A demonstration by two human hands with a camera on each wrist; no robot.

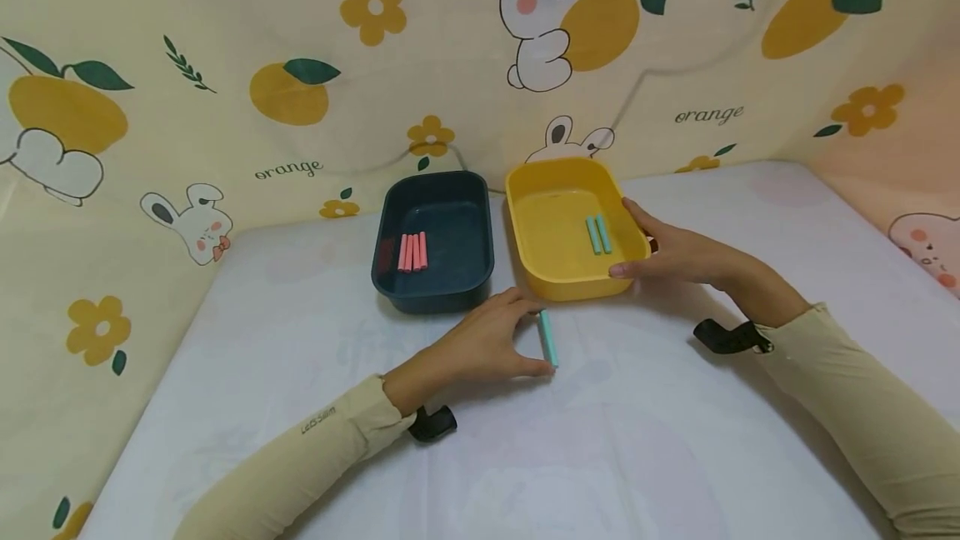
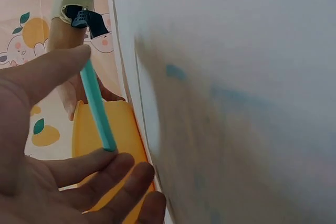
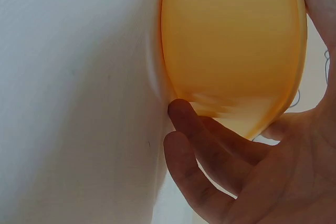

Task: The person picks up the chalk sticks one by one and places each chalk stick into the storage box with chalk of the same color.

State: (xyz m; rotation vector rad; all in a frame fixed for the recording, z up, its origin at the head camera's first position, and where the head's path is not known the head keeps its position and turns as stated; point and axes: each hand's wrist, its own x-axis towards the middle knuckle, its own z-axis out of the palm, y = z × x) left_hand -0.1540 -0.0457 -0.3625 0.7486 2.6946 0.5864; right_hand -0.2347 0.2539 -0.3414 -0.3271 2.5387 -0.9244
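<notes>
My left hand (image 1: 483,340) pinches a teal chalk stick (image 1: 549,338) by its two ends, thumb at one and a fingertip at the other. The left wrist view shows this chalk stick (image 2: 97,106) spanning the gap, the other fingers loosely bent. My right hand (image 1: 678,252) holds the right side of a yellow bin (image 1: 573,290), thumb over the near rim and fingers along the outer wall. In the right wrist view, fingers (image 3: 197,140) curl against the bin's side (image 3: 231,40). Two teal chalk sticks (image 1: 598,235) lie inside the yellow bin.
Left of the yellow bin stands a dark blue bin (image 1: 435,300) with several pink chalk sticks (image 1: 412,252) side by side. Both stand on a white-covered table (image 1: 600,457), close to a printed cloth backdrop (image 1: 450,82). Each wrist carries a black camera mount (image 1: 726,337).
</notes>
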